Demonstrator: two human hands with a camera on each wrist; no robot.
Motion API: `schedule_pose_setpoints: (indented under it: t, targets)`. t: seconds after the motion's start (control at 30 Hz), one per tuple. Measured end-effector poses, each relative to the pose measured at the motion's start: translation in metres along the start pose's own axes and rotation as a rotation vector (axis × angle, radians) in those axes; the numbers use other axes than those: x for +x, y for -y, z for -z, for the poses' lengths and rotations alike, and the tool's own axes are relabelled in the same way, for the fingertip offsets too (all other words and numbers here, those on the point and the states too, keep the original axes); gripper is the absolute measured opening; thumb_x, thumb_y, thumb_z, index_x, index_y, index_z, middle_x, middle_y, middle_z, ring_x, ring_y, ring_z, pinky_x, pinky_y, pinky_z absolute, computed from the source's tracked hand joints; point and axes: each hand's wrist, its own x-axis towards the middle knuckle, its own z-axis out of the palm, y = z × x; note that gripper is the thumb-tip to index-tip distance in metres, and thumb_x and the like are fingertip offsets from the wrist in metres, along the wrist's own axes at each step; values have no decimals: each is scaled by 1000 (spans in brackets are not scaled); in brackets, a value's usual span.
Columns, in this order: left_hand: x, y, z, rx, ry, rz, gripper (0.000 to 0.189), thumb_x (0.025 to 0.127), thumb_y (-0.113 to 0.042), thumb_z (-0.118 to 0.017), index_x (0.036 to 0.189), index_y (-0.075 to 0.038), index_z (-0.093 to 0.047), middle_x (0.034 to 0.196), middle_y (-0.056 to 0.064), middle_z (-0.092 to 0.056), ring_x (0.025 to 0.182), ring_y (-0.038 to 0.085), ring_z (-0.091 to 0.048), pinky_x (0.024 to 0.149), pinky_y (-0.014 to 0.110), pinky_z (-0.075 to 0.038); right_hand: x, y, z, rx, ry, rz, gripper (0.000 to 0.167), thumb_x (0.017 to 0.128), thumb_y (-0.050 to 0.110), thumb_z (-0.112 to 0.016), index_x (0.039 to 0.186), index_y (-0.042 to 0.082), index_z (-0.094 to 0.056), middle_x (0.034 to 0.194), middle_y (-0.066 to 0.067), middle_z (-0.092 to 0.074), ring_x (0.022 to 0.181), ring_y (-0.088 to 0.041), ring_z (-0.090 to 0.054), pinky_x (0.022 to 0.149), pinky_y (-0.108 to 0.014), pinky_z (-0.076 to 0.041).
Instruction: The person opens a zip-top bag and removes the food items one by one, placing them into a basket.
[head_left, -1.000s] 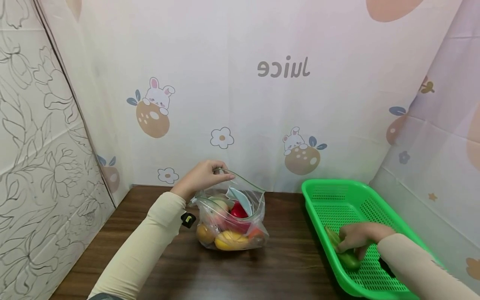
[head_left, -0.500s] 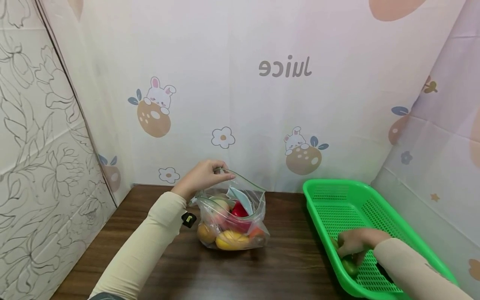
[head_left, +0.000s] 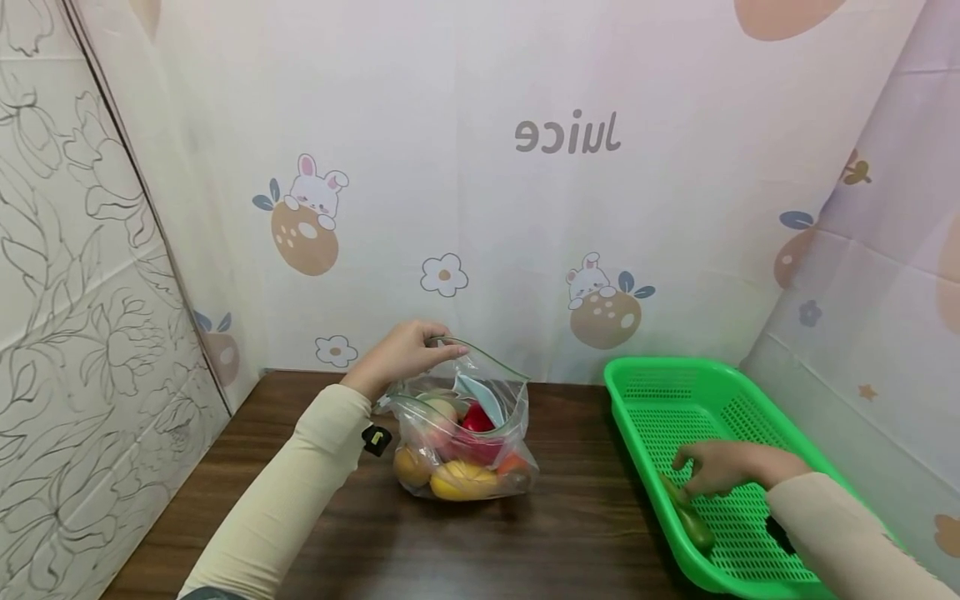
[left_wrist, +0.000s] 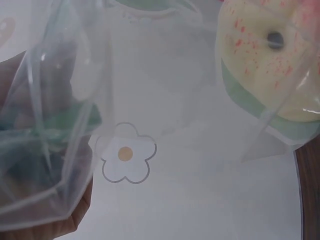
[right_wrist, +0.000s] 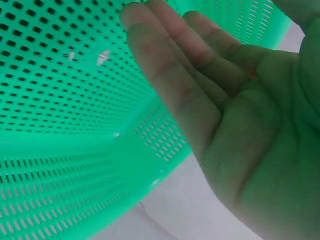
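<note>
My left hand (head_left: 408, 354) pinches the upper rim of a clear zip bag (head_left: 517, 400), whose mouth gapes upward. Inside the bag are a yellow fruit (head_left: 463, 482), a red fruit (head_left: 477, 417), a light-blue and white piece (head_left: 480, 397) and several other fruits. The left wrist view has a pale fruit with pink specks (left_wrist: 250, 60) behind the plastic. Within the green basket (head_left: 626, 408), my right hand (head_left: 723, 468) hovers beside a long green vegetable (head_left: 696, 529) with a narrower upper end. Its fingers are apart and loosely bent, with nothing held in the right wrist view.
The basket has tall perforated walls and stands on the right of the dark wooden table (head_left: 570, 533). A printed cloth wall (head_left: 487, 208) closes off the back, with more covered panels on both sides.
My right hand was around the green vegetable, then came off it and lifted slightly up and away. The vegetable now lies close along the basket's left wall. The left hand stays put.
</note>
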Motion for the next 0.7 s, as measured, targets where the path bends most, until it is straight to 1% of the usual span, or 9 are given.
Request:
schedule_pose_setpoints:
  t: [0.1, 0.17, 0.3, 0.37, 0.5, 0.6, 0.7]
  targets:
    - [1, 0, 0, -10, 15, 6, 31, 96, -44, -67, 86, -15, -70, 63, -1, -44, 59, 16, -43, 56, 31, -38, -6, 5, 8, -56, -32, 30, 46, 88, 21, -76, 123, -3, -57, 101, -11, -64, 86, -25, -62, 73, -46, -53]
    - [1, 1, 0, -15, 23, 6, 34, 97, -45, -66, 89, -12, -71, 64, -1, -45, 59, 16, -43, 57, 32, -38, -11, 10, 15, -94, -63, 71, 42, 89, 23, -75, 120, -1, -59, 99, -8, -65, 86, -24, -62, 73, -45, -52]
    - [0, 0, -1, -5, 26, 4, 40, 97, -47, -64, 87, -8, -66, 68, 0, -44, 64, 17, -42, 59, 33, -38, -18, 24, 26, -130, -113, 170, 34, 91, 25, -75, 114, 4, -61, 91, 0, -66, 82, -16, -62, 71, -40, -50]
    - [0, 0, -1, 7, 23, 7, 41, 97, -47, -64, 83, -9, -64, 70, 1, -46, 67, 17, -43, 62, 34, -39, -21, 32, 29, -131, -123, 208, 32, 91, 26, -74, 111, 5, -61, 88, 3, -66, 79, -13, -62, 70, -37, -50]
    - [-1, 0, -2, 15, 21, 23, 40, 97, -49, -64, 80, -14, -63, 80, 0, -58, 77, 18, -51, 67, 35, -43, -26, 49, 31, -159, -156, 293, 27, 91, 25, -74, 108, 8, -62, 85, 7, -65, 75, -7, -61, 66, -32, -49]
    - [-1, -1, -2, 18, 23, 22, 40, 97, -50, -63, 77, -14, -59, 78, 0, -56, 76, 18, -50, 68, 35, -43, -28, 65, 32, -185, -180, 386, 21, 93, 23, -73, 104, 10, -61, 85, 9, -64, 75, -4, -60, 65, -30, -50]
    - [0, 0, -2, 23, 23, 10, 44, 97, -49, -63, 74, -14, -52, 70, 0, -44, 69, 16, -43, 64, 33, -39, -29, 83, 33, -211, -203, 456, 17, 94, 22, -71, 103, 12, -61, 85, 11, -63, 75, -3, -59, 65, -29, -51]
